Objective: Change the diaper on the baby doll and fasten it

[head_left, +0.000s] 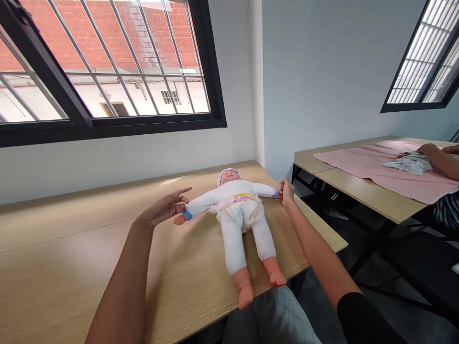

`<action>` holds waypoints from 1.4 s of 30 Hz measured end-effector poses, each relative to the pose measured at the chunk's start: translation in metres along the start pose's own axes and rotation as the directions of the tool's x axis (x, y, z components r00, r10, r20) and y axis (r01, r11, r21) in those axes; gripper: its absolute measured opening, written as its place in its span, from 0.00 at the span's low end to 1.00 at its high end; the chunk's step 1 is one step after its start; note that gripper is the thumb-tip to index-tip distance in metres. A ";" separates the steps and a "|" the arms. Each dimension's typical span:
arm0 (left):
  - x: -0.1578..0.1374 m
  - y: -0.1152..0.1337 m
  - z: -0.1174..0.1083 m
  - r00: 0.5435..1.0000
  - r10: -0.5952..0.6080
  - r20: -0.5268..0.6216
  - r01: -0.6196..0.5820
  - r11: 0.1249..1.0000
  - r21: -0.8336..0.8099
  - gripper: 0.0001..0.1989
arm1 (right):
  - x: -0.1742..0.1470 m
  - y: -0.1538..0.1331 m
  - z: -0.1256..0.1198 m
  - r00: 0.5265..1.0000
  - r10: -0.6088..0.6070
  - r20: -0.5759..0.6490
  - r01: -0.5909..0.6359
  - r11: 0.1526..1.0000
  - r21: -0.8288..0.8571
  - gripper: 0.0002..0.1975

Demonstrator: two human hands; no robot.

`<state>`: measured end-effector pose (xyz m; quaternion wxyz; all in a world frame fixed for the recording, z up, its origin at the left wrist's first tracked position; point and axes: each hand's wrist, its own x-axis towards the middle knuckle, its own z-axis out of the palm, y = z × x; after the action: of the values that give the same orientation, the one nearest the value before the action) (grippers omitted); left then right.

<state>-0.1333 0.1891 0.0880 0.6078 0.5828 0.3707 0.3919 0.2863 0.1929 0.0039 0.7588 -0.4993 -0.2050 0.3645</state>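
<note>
A baby doll (pixel 236 205) lies on its back on the wooden table (pixel 89 248), arms spread and bare feet towards me. It has a white cloth body, a diaper (pixel 241 206), a white cap (pixel 221 176) and blue bands at both wrists. My left hand (pixel 167 205) is beside the doll's wrist at the left, index finger stretched out and the others loosely bent near the blue band. At the other side, my right hand (pixel 287 191) is closed around the doll's hand near its blue wristband; my fingers partly hide that doll hand.
A barred window (pixel 143 62) is above the table's far side. To the right, past a gap, another table (pixel 380 200) bears a pink cloth (pixel 373 167). There a person's hands (pixel 430 152) rest by a white patterned cloth (pixel 412 163).
</note>
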 end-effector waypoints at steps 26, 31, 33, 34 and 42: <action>0.004 0.000 0.003 0.992 -0.088 -0.088 0.079 0.991 -0.106 0.22 | 0.005 0.003 0.000 1.000 0.004 0.014 -0.004 1.000 0.011 0.13; 0.013 -0.009 0.008 0.995 -0.080 -0.054 0.069 0.980 -0.187 0.21 | 0.004 0.003 0.001 1.000 -0.002 0.003 0.002 1.000 -0.007 0.12; 0.014 -0.011 0.004 0.996 -0.077 -0.055 0.064 0.977 -0.201 0.22 | 0.003 0.002 0.001 1.000 0.001 0.004 -0.001 1.000 -0.002 0.12; 0.014 -0.011 0.002 0.996 -0.071 -0.054 0.058 0.977 -0.205 0.22 | 0.003 0.001 0.001 1.000 0.004 0.004 -0.004 1.000 0.000 0.12; 0.006 -0.006 -0.004 0.996 -0.046 -0.072 0.033 0.985 -0.170 0.22 | -0.002 -0.003 0.000 0.997 0.013 0.081 -0.013 1.000 0.007 0.14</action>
<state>-0.1343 0.1965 0.0816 0.6482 0.5064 0.3705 0.4314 0.2858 0.1913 0.0065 0.7494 -0.4825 -0.2310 0.3902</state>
